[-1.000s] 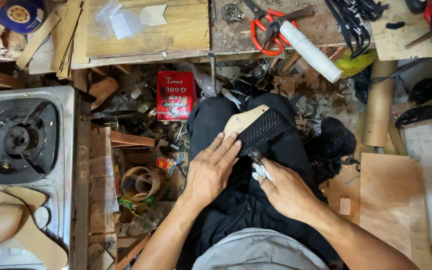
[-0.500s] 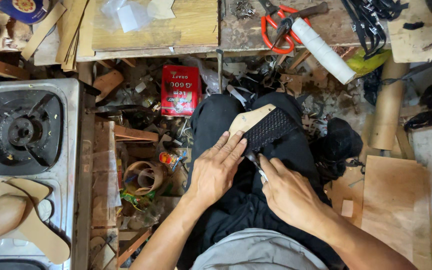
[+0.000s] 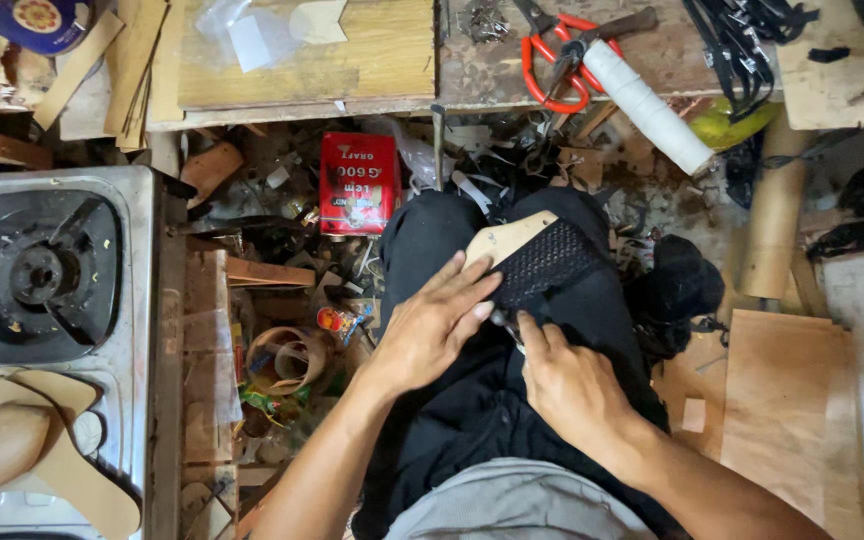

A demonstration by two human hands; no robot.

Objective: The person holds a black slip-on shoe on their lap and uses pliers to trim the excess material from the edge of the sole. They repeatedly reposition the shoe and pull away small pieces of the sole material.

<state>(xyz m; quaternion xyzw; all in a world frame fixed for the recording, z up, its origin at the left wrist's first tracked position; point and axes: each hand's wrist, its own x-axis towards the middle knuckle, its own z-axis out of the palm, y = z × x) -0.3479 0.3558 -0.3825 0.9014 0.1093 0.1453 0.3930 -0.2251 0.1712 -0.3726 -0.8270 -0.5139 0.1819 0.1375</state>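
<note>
On lap, left hand flat on mesh shoe upper, right hand gripping half-hidden tool

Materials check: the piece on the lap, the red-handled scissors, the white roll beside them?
Lap piece: a pale, smooth, matte base, likely wood, under black woven mesh, probably fabric; the left hand presses it.
Scissors: dull grey metal blades, glossy red handles, probably plastic.
White roll: matte, looks like wound tape or paper; unclear which.
</note>
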